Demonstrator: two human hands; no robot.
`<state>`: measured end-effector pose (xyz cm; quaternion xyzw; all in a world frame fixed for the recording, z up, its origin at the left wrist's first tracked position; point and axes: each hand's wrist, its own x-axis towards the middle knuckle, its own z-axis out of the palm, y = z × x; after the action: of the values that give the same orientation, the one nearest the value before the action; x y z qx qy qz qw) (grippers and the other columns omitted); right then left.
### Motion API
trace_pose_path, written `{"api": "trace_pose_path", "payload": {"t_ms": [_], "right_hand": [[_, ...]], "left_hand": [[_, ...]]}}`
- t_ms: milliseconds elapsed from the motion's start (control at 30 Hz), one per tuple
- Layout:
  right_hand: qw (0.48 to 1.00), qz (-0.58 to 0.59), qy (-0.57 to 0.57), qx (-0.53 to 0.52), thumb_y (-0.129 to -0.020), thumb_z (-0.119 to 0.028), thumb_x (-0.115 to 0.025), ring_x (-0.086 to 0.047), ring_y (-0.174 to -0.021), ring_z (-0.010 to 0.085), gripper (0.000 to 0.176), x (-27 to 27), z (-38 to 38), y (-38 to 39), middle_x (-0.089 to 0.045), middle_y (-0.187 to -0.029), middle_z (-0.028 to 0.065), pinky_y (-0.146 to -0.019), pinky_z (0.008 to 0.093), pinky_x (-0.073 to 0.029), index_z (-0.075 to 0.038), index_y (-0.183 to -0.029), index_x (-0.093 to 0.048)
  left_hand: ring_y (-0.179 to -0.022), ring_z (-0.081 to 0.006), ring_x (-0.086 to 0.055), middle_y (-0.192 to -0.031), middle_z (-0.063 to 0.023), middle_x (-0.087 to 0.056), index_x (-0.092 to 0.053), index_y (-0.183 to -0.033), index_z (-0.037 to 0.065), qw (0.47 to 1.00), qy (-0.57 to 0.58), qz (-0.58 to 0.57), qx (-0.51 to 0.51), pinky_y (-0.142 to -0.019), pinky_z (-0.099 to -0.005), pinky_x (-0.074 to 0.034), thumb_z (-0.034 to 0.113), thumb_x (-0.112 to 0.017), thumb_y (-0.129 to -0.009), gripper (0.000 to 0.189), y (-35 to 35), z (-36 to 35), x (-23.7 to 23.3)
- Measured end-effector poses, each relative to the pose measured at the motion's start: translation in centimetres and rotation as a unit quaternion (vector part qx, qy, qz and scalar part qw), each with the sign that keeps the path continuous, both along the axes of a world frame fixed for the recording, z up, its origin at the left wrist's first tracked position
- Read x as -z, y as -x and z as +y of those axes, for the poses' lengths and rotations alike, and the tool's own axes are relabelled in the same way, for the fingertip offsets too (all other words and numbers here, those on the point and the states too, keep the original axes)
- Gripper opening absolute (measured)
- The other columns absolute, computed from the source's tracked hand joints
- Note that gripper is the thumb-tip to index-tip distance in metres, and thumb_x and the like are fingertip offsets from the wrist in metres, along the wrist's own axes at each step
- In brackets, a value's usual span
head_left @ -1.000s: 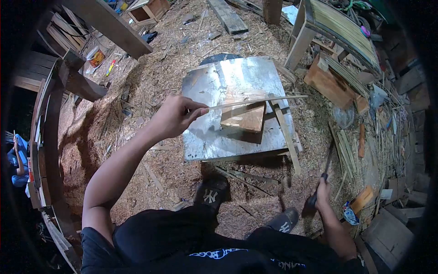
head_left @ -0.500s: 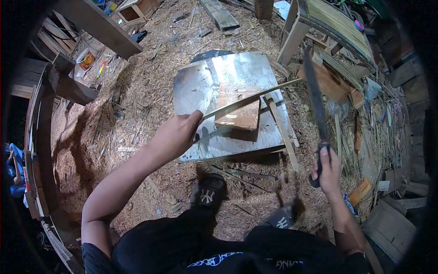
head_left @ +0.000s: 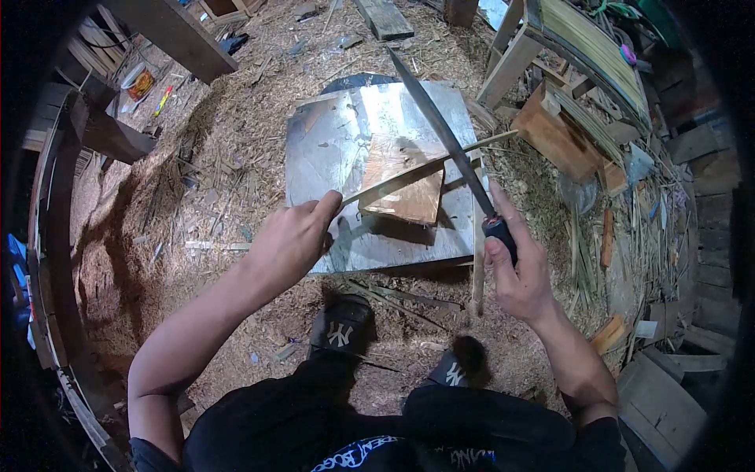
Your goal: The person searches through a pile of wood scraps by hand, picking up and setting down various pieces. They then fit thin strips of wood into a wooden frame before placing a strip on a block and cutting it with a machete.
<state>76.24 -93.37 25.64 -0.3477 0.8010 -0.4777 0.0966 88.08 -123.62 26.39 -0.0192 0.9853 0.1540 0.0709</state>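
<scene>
My left hand [head_left: 292,236] is closed round the near end of a thin wooden strip [head_left: 393,179], which slants up to the right above a wooden block [head_left: 403,200]. In my right hand [head_left: 521,267] is the dark handle of a long-bladed machete [head_left: 440,126]. Its blade points up and to the left, overlapping the strip's right part in this view. The block rests on a worn, pale metallic-looking board [head_left: 322,169]. Another narrow wooden strip [head_left: 478,275] leans along the board's right edge, partly hidden by my right hand.
Wood shavings [head_left: 259,141] cover the ground. A wooden frame with slats [head_left: 590,59] stands at upper right, near a brown wooden box-like piece [head_left: 554,141]. A thick wooden post [head_left: 177,39] is at upper left. My feet in dark sandals [head_left: 342,326] are below the board.
My right hand has moved left and up, swinging the machete from upright at the right to a leftward slant across the strip. My left hand still holds the strip, shifted slightly in view.
</scene>
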Motion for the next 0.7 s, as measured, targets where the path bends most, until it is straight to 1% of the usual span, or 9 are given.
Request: {"api": "trace_pose_path", "payload": {"t_ms": [33, 67, 167, 200, 267, 333, 433, 633, 700], "right_hand": [[1.0, -0.012, 0.003, -0.016, -0.102, -0.02, -0.05, -0.066, -0.078, 0.0269, 0.052, 0.4, 0.2, 0.4, -0.067, -0.101, 0.025, -0.076, 0.0355, -0.05, -0.007, -0.151, -0.039], [1.0, -0.015, 0.005, -0.015, -0.102, -0.02, -0.05, -0.066, -0.078, 0.0269, 0.052, 0.5, 0.2, 0.4, -0.067, -0.101, 0.025, -0.076, 0.0355, -0.05, -0.007, -0.151, -0.039], [0.999, -0.037, 0.008, -0.027, -0.101, -0.017, -0.051, -0.065, -0.074, 0.0266, 0.05, 0.0, 0.1, 0.3, -0.067, -0.095, 0.0232, -0.074, 0.0348, -0.05, -0.007, -0.148, -0.043], [0.998, -0.053, -0.007, -0.033, -0.1, -0.015, -0.051, -0.065, -0.072, 0.026, 0.049, -0.4, 0.2, 0.3, -0.067, -0.091, 0.0225, -0.072, 0.0341, -0.05, -0.007, -0.148, -0.044], [0.997, -0.068, -0.022, -0.039, -0.099, -0.013, -0.051, -0.064, -0.07, 0.0254, 0.048, -0.5, 0.4, 0.4, -0.066, -0.087, 0.0217, -0.07, 0.0334, -0.05, -0.008, -0.147, -0.045], [0.996, -0.043, -0.056, -0.059, -0.099, -0.011, -0.051, -0.062, -0.065, 0.0227, 0.049, -0.3, 0.7, 0.6, -0.065, -0.081, 0.0196, -0.066, 0.0324, -0.049, -0.01, -0.148, -0.045], [0.998, -0.045, -0.028, -0.036, -0.098, -0.011, -0.051, -0.062, -0.064, 0.0205, 0.05, 0.6, 0.9, -0.1, -0.064, -0.079, 0.0188, -0.065, 0.0323, -0.049, -0.012, -0.148, -0.046], [0.993, -0.097, -0.058, -0.032, -0.099, -0.011, -0.051, -0.063, -0.066, 0.0197, 0.049, -0.3, 1.1, -0.1, -0.066, -0.082, 0.0195, -0.067, 0.0318, -0.05, -0.012, -0.147, -0.047], [0.997, -0.06, -0.017, -0.034, -0.098, -0.011, -0.051, -0.064, -0.067, 0.0203, 0.049, -0.4, 1.2, -0.1, -0.067, -0.087, 0.0212, -0.068, 0.0323, -0.051, -0.012, -0.147, -0.047]], "left_hand": [[-0.07, -0.0404, -0.066, -0.083, -0.0202, -0.065, -0.047, -0.131, 0.011, 1.0, -0.011, -0.001, 0.0, -0.063, -0.0497, -0.054, 0.003, -0.066, -0.081, 0.054, -0.1, 0.1, -0.1], [-0.07, -0.0404, -0.066, -0.083, -0.0202, -0.065, -0.047, -0.131, 0.011, 1.0, -0.009, -0.004, 0.001, -0.063, -0.0497, -0.054, 0.003, -0.066, -0.081, 0.054, -0.1, 0.3, -0.4], [-0.069, -0.0346, -0.068, -0.085, -0.0166, -0.067, -0.026, -0.155, 0.035, 0.998, 0.007, -0.065, 0.006, -0.064, -0.0455, -0.058, 0.002, -0.067, -0.082, 0.09, 0.2, 1.1, -1.5], [-0.069, -0.0346, -0.068, -0.085, -0.0166, -0.067, -0.026, -0.155, 0.035, 0.998, 0.007, -0.066, 0.007, -0.064, -0.0455, -0.058, 0.002, -0.067, -0.082, 0.09, 0.1, 1.1, -1.3], [-0.064, -0.033, -0.067, -0.083, -0.0162, -0.064, -0.016, -0.157, 0.036, 0.998, 0.029, -0.041, 0.04, -0.062, -0.0454, -0.062, 0.005, -0.067, -0.085, 0.093, 0.1, 0.9, -1.1], [-0.064, -0.0325, -0.067, -0.083, -0.0162, -0.064, -0.016, -0.157, 0.035, 0.997, 0.04, -0.05, 0.036, -0.062, -0.0451, -0.062, 0.006, -0.067, -0.085, 0.093, 0.2, 1.2, -1.0], [-0.064, -0.0316, -0.068, -0.083, -0.0162, -0.064, -0.017, -0.157, 0.035, 0.997, 0.046, -0.048, 0.036, -0.061, -0.0445, -0.062, 0.008, -0.068, -0.085, 0.093, 0.4, 1.4, -1.0], [-0.063, -0.0309, -0.068, -0.082, -0.0163, -0.064, -0.018, -0.157, 0.035, 0.996, 0.066, -0.04, 0.037, -0.06, -0.0444, -0.061, 0.007, -0.068, -0.084, 0.093, 0.5, 1.7, -0.7], [-0.063, -0.0311, -0.067, -0.081, -0.0165, -0.064, -0.018, -0.157, 0.035, 0.996, 0.07, -0.041, 0.037, -0.06, -0.0446, -0.061, 0.007, -0.068, -0.084, 0.093, 0.5, 1.8, -0.7]]}}
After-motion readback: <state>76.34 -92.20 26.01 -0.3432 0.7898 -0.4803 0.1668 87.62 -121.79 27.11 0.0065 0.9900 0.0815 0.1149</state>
